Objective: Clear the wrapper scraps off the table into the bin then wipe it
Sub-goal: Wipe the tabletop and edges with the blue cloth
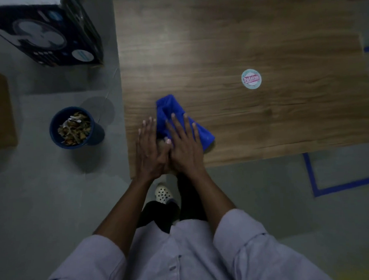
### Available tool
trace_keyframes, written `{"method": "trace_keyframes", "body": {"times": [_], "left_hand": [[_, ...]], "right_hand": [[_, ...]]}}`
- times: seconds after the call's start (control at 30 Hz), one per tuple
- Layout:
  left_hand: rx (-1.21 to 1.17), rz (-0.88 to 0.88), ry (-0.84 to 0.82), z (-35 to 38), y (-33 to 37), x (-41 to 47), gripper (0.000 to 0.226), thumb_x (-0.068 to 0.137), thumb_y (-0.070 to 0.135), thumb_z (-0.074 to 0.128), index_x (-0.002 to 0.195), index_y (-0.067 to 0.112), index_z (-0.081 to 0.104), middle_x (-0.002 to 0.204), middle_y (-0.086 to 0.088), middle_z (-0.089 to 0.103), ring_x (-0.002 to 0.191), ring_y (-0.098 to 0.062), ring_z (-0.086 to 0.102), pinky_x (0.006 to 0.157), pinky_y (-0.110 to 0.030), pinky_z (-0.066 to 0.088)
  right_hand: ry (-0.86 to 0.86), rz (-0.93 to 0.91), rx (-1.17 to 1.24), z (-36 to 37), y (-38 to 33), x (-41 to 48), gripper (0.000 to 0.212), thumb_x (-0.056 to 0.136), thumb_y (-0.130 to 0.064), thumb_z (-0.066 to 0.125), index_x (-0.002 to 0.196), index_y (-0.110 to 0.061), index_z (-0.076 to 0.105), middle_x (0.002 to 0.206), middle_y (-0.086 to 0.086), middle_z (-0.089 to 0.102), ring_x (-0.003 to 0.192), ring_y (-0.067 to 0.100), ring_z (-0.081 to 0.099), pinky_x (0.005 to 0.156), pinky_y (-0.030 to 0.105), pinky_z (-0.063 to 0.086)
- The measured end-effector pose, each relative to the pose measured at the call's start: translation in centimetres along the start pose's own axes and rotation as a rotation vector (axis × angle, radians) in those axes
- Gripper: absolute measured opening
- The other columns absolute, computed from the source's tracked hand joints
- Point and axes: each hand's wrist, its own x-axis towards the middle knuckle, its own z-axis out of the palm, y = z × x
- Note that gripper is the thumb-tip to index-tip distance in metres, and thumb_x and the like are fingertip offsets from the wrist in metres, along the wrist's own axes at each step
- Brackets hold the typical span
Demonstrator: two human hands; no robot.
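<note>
Pressing the cloth [203,135] flat by the table's [259,32] near-left corner, right hand [184,144] on top, left hand [150,149] against its left edge, all fingers [176,125] straight and gripping nothing, cloth lying diagonal, most table ahead-right.

dim light, grey floor [56,196], blue tape lines [346,187] on it, dark printed box [44,33] at upper left

The right hand [185,146] covers the near half of the cloth [170,108]. The table [259,32] runs off the frame's right edge, and the box [44,33] is cut off at the top. The sticker [251,79] lettering is too blurred to read. What fills the bin [98,133] is too dim to tell.
</note>
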Motion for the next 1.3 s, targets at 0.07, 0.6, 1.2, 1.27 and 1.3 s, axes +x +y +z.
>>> {"method": "trace_keyframes", "body": {"times": [0.07, 0.6, 1.2, 1.27, 1.3], "left_hand": [[0.104, 0.076, -0.055, 0.8, 0.4, 1.2, 0.07, 0.102, 0.044, 0.041, 0.157, 0.002, 0.032, 0.167, -0.015, 0.023, 0.157, -0.03, 0.017, 0.128, -0.045, 0.01], [0.046, -0.398, 0.214, -2.1, 1.8, 9.5, 0.068, 0.098, 0.054, 0.043, 0.126, -0.006, 0.052, 0.135, -0.032, 0.051, 0.126, -0.049, 0.048, 0.106, -0.063, 0.038], [-0.097, -0.334, 0.562, -2.0, 2.6, 18.5, 0.056, 0.096, 0.037, 0.055, 0.137, -0.001, 0.052, 0.154, -0.022, 0.042, 0.146, -0.039, 0.034, 0.12, -0.055, 0.028], [-0.005, -0.331, 0.61, -1.8, 2.4, 18.4, 0.055, 0.093, 0.035, 0.058, 0.132, -0.004, 0.056, 0.153, -0.025, 0.041, 0.145, -0.042, 0.035, 0.118, -0.056, 0.028], [0.014, -0.318, 0.586, -1.5, 2.2, 18.3, 0.057, 0.092, 0.036, 0.058, 0.133, -0.004, 0.056, 0.154, -0.025, 0.04, 0.146, -0.042, 0.033, 0.119, -0.056, 0.027]], "right_hand": [[0.024, 0.133, -0.067, -0.6, 4.1, 3.5, 0.059, 0.106, -0.041, 0.033, 0.161, -0.023, 0.027, 0.17, 0.0, 0.019, 0.158, 0.029, 0.009, 0.126, 0.051, 0.013], [-0.17, -0.286, 0.009, -1.2, -1.4, 10.1, 0.062, 0.104, -0.052, 0.025, 0.163, -0.035, 0.014, 0.171, -0.012, 0.005, 0.158, 0.017, -0.005, 0.125, 0.049, 0.012], [-0.118, -0.592, 0.257, -1.5, -0.1, 23.2, 0.057, 0.093, -0.026, 0.047, 0.15, -0.018, 0.048, 0.161, 0.006, 0.04, 0.151, 0.037, 0.03, 0.118, 0.05, 0.03], [-0.292, -0.764, 0.137, -0.1, -0.6, 20.6, 0.058, 0.097, -0.042, 0.04, 0.153, -0.03, 0.043, 0.166, -0.007, 0.029, 0.157, 0.026, 0.012, 0.122, 0.051, 0.021], [-0.28, -0.778, 0.108, 0.6, -0.2, 21.6, 0.056, 0.096, -0.046, 0.04, 0.151, -0.034, 0.045, 0.167, -0.01, 0.026, 0.158, 0.025, 0.008, 0.124, 0.051, 0.017]]}}
